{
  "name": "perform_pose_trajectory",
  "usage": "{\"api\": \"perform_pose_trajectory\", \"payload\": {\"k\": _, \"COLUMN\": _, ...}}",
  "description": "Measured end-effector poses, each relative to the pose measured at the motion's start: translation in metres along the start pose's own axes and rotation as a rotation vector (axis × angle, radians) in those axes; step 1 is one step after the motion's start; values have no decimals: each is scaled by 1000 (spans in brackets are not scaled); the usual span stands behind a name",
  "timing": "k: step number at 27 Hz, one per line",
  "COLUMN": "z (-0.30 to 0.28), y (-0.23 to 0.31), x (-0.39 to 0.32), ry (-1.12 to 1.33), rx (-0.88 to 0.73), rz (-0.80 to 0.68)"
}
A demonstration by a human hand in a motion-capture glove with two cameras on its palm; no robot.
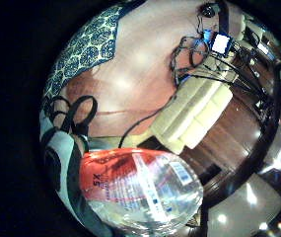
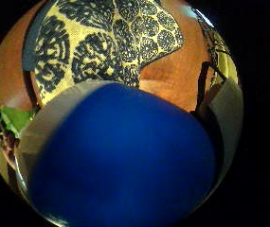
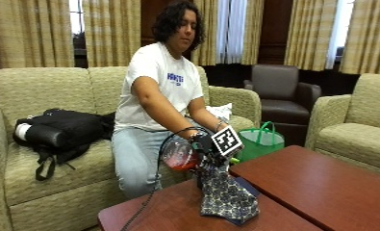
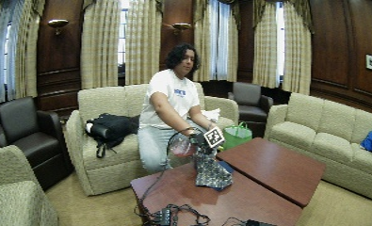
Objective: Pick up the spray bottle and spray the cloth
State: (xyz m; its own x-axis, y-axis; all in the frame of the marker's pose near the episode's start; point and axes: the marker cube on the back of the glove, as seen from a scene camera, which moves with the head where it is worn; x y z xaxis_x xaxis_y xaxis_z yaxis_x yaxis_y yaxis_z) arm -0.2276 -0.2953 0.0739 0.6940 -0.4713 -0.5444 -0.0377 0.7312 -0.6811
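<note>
Fingers of the right hand [image 3: 205,144] grasp the clear-liquid spray bottle [image 3: 180,155] beside the cloth [image 3: 226,195].

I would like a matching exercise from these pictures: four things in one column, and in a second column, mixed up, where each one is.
Things:
1. spray bottle
2. patterned cloth
3. black backpack
4. green bag

Places:
A. on the sofa seat, beside the person
B. on the floor, between the sofa and the far table
C. held in the gloved right hand, above the table edge
D. draped on the near wooden table, below the hand

Pairs: 1-C, 2-D, 3-A, 4-B
</note>
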Motion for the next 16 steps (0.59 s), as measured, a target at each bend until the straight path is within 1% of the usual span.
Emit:
{"api": "perform_pose_trajectory", "payload": {"k": 4, "z": -6, "y": 2, "x": 12, "ry": -51, "rx": 31, "rz": 127}}
{"api": "perform_pose_trajectory", "payload": {"k": 6, "z": -17, "y": 10, "x": 19, "ry": -126, "rx": 64, "rz": 135}}
{"api": "perform_pose_trajectory", "payload": {"k": 12, "z": -83, "y": 48, "x": 49, "ry": -425, "rx": 255, "rz": 89}}
{"api": "perform_pose_trajectory", "payload": {"k": 16, "z": -136, "y": 76, "x": 56, "ry": -670, "rx": 411, "rz": -34}}
